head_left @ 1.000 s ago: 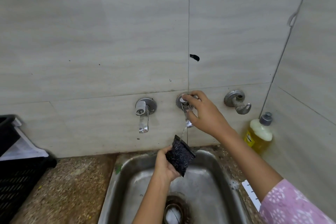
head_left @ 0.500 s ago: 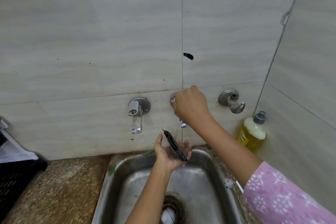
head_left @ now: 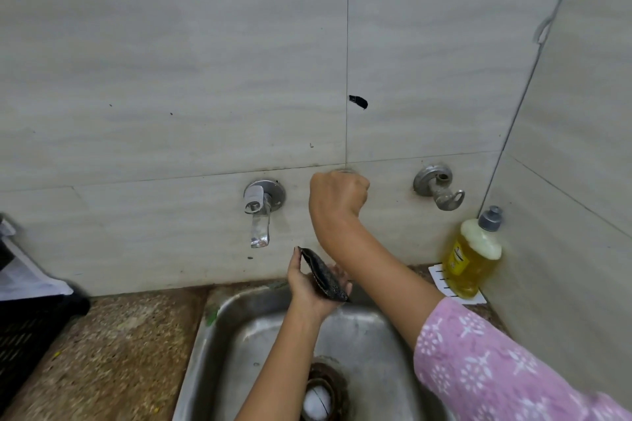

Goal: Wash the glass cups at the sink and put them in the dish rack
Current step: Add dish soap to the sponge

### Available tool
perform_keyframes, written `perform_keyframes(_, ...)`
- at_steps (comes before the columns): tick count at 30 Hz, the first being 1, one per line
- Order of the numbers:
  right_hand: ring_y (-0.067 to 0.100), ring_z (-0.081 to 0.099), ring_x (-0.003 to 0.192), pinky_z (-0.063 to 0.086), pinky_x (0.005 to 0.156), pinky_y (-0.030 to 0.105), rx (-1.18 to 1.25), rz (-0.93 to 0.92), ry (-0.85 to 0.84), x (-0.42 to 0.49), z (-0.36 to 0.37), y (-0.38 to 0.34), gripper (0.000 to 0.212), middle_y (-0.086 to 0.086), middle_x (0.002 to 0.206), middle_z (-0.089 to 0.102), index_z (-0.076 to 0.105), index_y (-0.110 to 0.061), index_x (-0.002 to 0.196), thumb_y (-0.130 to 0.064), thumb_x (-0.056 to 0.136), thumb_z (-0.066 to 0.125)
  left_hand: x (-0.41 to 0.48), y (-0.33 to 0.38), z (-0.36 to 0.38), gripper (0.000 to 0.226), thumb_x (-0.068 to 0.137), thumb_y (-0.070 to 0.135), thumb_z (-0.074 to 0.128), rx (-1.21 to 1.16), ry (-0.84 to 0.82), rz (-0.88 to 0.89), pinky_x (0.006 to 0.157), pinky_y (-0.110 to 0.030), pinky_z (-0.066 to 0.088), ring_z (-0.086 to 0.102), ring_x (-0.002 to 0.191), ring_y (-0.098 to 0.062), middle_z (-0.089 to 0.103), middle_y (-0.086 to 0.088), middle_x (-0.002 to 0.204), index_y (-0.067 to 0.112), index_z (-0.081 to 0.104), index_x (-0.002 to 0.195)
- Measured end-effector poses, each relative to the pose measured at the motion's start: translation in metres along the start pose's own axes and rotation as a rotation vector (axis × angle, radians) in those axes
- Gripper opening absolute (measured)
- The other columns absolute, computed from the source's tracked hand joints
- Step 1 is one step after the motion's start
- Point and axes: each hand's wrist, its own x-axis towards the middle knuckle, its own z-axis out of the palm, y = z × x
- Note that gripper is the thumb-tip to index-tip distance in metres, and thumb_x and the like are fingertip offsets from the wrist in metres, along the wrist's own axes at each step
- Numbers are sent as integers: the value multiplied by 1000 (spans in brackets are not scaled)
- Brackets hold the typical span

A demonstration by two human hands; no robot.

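Since a second ago the right hand (head_left: 337, 196) has closed into a fist around the tap, hiding it, and the water stream no longer shows; the left hand (head_left: 306, 290), just below, grips the pad (head_left: 325, 275), now tilted flatter. Wetting looks finished, so washing should follow, yet no cups are in view and the rack (head_left: 24, 342) sits far left of the left hand. Beneath both hands the sink (head_left: 219, 321) offers room, with a spout (head_left: 260, 215) close left of the right hand and a soap bottle (head_left: 473, 256) farther right.
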Motion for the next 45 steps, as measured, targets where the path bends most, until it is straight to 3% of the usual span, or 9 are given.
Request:
perform_keyframes(6,18,54,68,25,49,23,17,-14,75,2,8,6,34,5,69,51,40,-9,58,14,81,47,-27,-2,-12,50,71,56,67,118,29,-29,55,-27,41,51,57,-20,57,-5,60,7,58,71)
perform_keyframes(10,30,57,102,42,73,33,252,-4,138,-11,13,22,25,14,110,60,53,0,114,-10,96,39,-46,-2,-16,46,81,41,67,242,22,-71,45,-24,42,54,45,-20,58,-5,49,6,63,51)
perform_keyframes(14,22,55,84,36,65,28,879,-158,179,-53,42,45,50,-1,80,56,37,-11,139,-29,93,47,-55,2,-28,24,87,27,63,211,27,-47,45,-32,54,66,54,-26,69,-13,63,3,64,87)
perform_keyframes(18,1,50,89,39,74,11,992,-119,340,-113,91,72,42,-16,90,52,45,-31,128,-23,87,50,-60,-5,-42,22,91,19,58,195,45,-35,50,-35,56,68,58,-30,69,-18,63,-2,60,87)
perform_keyframes(21,-3,56,85,41,68,1,1073,79,267,-142,128,94,41,-4,87,60,55,-22,121,-4,84,62,-58,-14,-48,19,90,15,58,143,91,-63,39,-36,54,66,46,-29,68,-19,59,-4,58,86)
perform_keyframes(26,18,58,78,42,71,28,1006,429,227,-150,165,135,43,8,91,63,57,-6,121,2,80,64,-54,-22,-48,19,89,17,60,196,119,-49,33,-19,45,59,36,-19,62,-10,46,3,56,76)
perform_keyframes(31,40,58,95,42,76,36,922,659,220,-114,186,178,48,23,108,62,53,-3,123,-13,79,70,-44,-20,-45,17,92,15,54,179,102,-111,39,-38,52,59,69,-31,66,-17,54,1,55,83)
perform_keyframes(40,39,56,108,43,84,41,1020,1007,305,-50,219,203,59,25,121,57,51,5,118,-18,71,79,-27,-13,-61,12,92,7,49,168,171,-96,38,-37,52,63,64,-32,66,-17,56,-1,55,84)
perform_keyframes(45,34,59,106,46,87,39,1066,977,397,-39,237,200,60,20,118,61,55,0,118,-20,68,82,-25,-8,-70,13,91,4,48,149,188,-116,38,-39,53,67,58,-32,68,-19,62,-4,57,89)
